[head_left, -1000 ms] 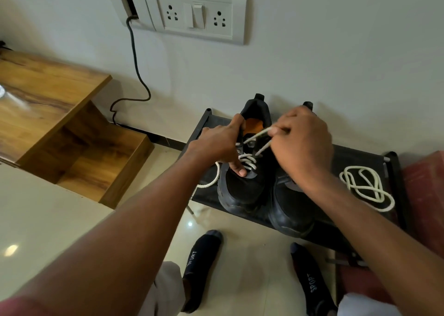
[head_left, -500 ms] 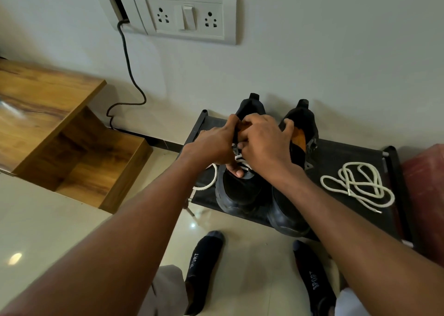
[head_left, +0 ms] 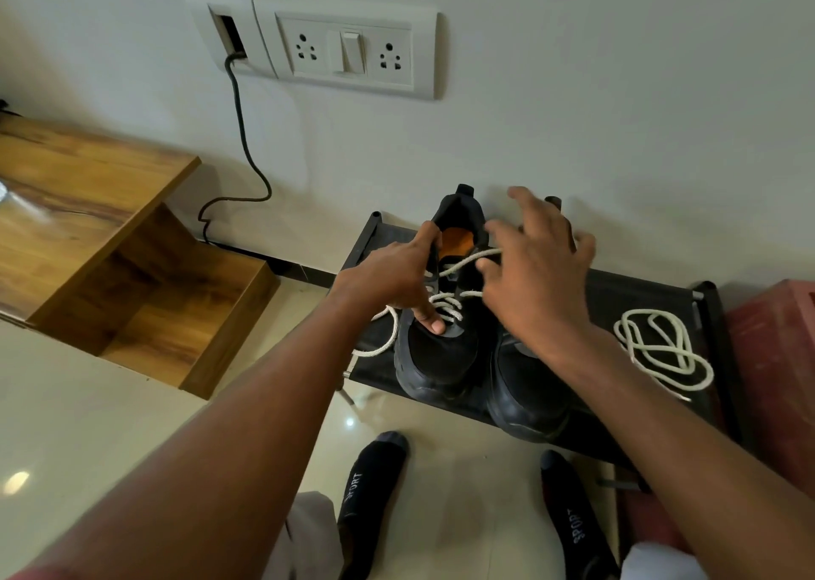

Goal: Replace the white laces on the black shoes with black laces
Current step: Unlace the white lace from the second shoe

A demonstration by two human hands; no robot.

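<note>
Two hands (head_left: pixel 399 277) (left gripping) at shoe (head_left: pixel 441 350)

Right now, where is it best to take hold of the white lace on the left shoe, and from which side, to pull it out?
Probably pinch the white lace where it crosses free above the tongue of the left shoe, coming from the right with the right hand. That strand stands raised and clear there, while the left hand grips the shoe steady.
</note>
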